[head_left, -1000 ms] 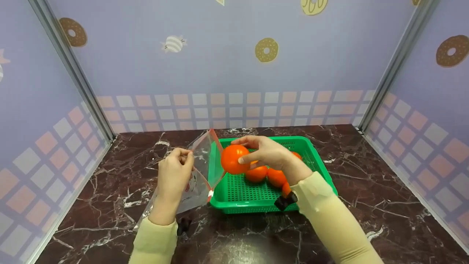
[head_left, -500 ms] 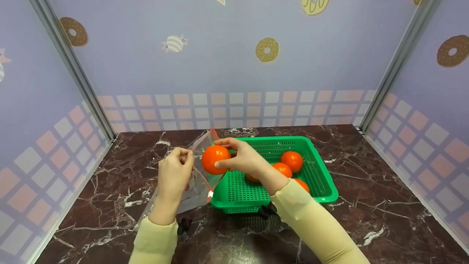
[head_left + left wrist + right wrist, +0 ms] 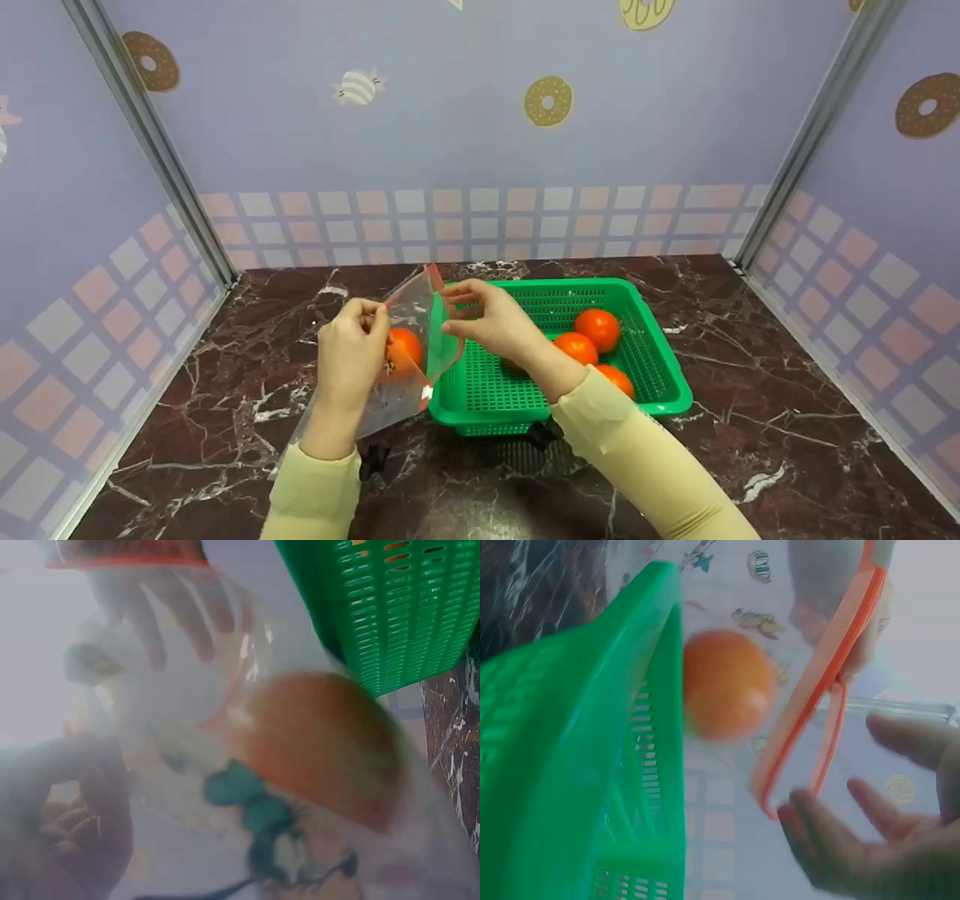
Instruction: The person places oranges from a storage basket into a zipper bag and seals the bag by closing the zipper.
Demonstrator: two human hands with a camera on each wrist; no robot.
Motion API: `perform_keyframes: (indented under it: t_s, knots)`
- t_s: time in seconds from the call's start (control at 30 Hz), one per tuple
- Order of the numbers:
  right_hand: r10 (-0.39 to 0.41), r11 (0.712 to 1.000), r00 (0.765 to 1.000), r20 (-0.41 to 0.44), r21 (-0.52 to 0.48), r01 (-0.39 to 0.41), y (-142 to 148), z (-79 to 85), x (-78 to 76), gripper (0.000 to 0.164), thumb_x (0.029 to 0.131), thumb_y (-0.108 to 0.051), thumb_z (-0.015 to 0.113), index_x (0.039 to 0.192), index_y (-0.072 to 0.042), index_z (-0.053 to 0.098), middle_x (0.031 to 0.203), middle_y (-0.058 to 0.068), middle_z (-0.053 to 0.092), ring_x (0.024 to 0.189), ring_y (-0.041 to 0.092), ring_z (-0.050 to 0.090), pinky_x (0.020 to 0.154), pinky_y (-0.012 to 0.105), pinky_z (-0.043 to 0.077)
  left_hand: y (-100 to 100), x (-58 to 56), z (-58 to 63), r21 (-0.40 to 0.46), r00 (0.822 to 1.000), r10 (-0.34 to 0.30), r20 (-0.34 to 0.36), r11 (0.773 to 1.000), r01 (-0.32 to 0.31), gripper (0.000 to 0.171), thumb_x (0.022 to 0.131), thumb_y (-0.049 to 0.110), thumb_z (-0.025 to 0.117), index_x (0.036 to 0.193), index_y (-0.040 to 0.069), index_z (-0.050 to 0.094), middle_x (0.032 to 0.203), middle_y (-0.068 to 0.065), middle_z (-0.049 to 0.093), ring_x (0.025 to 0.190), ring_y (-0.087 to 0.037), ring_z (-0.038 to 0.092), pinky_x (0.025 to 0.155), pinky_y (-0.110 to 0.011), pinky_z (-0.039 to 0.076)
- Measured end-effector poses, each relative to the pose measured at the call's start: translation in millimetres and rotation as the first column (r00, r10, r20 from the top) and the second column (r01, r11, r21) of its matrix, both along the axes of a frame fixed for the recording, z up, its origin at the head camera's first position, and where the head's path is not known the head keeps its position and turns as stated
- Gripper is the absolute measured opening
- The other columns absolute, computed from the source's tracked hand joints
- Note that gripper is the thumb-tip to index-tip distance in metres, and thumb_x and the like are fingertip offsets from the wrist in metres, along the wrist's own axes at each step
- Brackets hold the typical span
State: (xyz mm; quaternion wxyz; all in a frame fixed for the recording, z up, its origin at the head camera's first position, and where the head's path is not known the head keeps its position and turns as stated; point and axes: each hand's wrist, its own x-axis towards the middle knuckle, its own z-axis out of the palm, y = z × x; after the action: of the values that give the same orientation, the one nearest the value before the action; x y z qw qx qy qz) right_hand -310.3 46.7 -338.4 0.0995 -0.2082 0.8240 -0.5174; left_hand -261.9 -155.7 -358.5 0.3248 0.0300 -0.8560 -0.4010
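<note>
In the head view my left hand [image 3: 352, 352] pinches the edge of a clear zip bag [image 3: 405, 300] with a red seal strip. The bag's mouth gapes toward the right, and cartoon prints show on its plastic in the left wrist view. Inside the bag is one orange [image 3: 403, 351], blurred in the right wrist view. My right hand [image 3: 499, 319] is at the bag's mouth with fingers spread and nothing between them. Close by its wrist, several more oranges [image 3: 598, 331] lie in a green plastic basket [image 3: 480, 416].
The basket stands on a dark marbled tabletop [image 3: 750, 390], its left rim right beside the bag's mouth. Purple patterned wall panels [image 3: 465, 150] enclose the table at the back and both sides.
My right hand has carried the orange leftward from over the basket to the bag's mouth and let go of it. The orange is now inside the bag. My left hand has barely moved.
</note>
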Motion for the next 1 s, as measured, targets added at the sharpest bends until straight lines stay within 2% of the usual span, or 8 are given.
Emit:
perform_keyframes:
  t_s: [0.13,0.23,0.33,0.47,0.63,0.7,0.8,1.0]
  knots:
    - [-0.068,0.984,0.997,0.046,0.170,0.059,0.0,-1.1,-1.2,0.064,0.100,-0.024,0.069,0.155,-0.011,0.038,0.151,0.017,0.051,0.131,0.035,0.059,0.104,0.050,0.052,-1.4,1.5,0.0,0.001,1.000,-0.014,-0.006,1.000,0.014,0.017,0.101,0.012,0.061,0.095,0.002,0.072,0.067,-0.009,0.072,0.044,-0.003,0.049,0.045,-0.021,0.038]
    - [-0.031,0.966,0.988,0.150,0.260,-0.009,-1.9,-4.4,-1.9,0.072,0.103,-0.025,0.065,0.161,-0.009,0.026,0.136,0.018,0.063,0.110,0.030,0.071,0.093,0.045,0.059,-2.4,2.0,-0.1,0.006,0.999,-0.023,-0.024,1.000,0.023,0.017,0.102,0.011,0.060,0.096,0.001,0.072,0.066,-0.009,0.072,0.040,0.000,0.046,0.042,-0.019,0.036]
    - [0.021,0.970,0.976,0.215,0.232,-0.072,-5.1,-9.2,-2.5,0.072,0.102,-0.017,0.064,0.161,-0.006,0.024,0.111,0.014,0.074,0.081,0.021,0.074,0.078,0.037,0.062,-3.9,2.1,0.0,0.018,0.998,-0.032,-0.046,0.999,0.033,0.017,0.102,0.011,0.060,0.096,0.001,0.072,0.066,-0.009,0.071,0.039,0.002,0.046,0.041,-0.018,0.035]
    - [0.031,0.991,0.987,0.155,0.125,-0.050,-9.1,-12.4,-2.8,0.070,0.097,-0.004,0.068,0.158,-0.004,0.032,0.090,0.008,0.073,0.067,0.011,0.066,0.069,0.029,0.058,-8.3,3.1,1.7,0.036,0.996,-0.032,-0.084,0.999,0.036,0.017,0.102,0.010,0.060,0.097,0.001,0.072,0.065,-0.010,0.071,0.041,0.002,0.048,0.040,-0.016,0.035]
    - [-0.029,0.999,0.999,0.029,0.021,0.028,-10.2,-8.5,-2.4,0.061,0.098,0.000,0.063,0.153,-0.006,0.039,0.086,0.009,0.070,0.068,0.014,0.065,0.064,0.027,0.053,-21.6,6.0,7.2,0.065,0.987,0.041,-0.158,0.997,-0.031,0.013,0.099,0.008,0.064,0.096,0.000,0.074,0.067,-0.011,0.072,0.041,0.004,0.046,0.041,-0.014,0.034]
    - [-0.060,0.998,0.998,-0.005,0.021,0.060,-9.3,-7.6,-3.2,0.057,0.098,0.000,0.060,0.151,-0.007,0.040,0.087,0.012,0.072,0.070,0.025,0.068,0.062,0.025,0.051,-27.3,7.5,10.1,0.092,0.983,0.069,-0.168,0.994,-0.054,0.012,0.098,0.007,0.065,0.095,0.000,0.074,0.067,-0.012,0.073,0.041,0.006,0.046,0.040,-0.013,0.034]
    - [-0.081,0.995,0.996,-0.037,0.060,0.083,-7.9,-8.8,-4.4,0.054,0.098,0.001,0.059,0.149,-0.006,0.043,0.086,0.014,0.072,0.070,0.030,0.069,0.060,0.025,0.053,-31.2,9.9,13.0,0.115,0.981,0.089,-0.174,0.991,-0.069,0.012,0.097,0.007,0.065,0.094,0.000,0.074,0.066,-0.013,0.072,0.041,0.009,0.046,0.042,-0.012,0.035]
    - [-0.023,0.995,1.000,0.011,0.098,0.022,-2.1,-11.8,-2.4,0.053,0.100,-0.003,0.059,0.150,-0.003,0.041,0.089,0.016,0.073,0.069,0.022,0.069,0.068,0.033,0.061,-21.6,12.6,12.6,0.078,0.995,0.020,-0.102,0.997,-0.012,0.014,0.100,0.010,0.062,0.095,0.002,0.073,0.064,-0.009,0.070,0.040,0.004,0.049,0.040,-0.016,0.036]
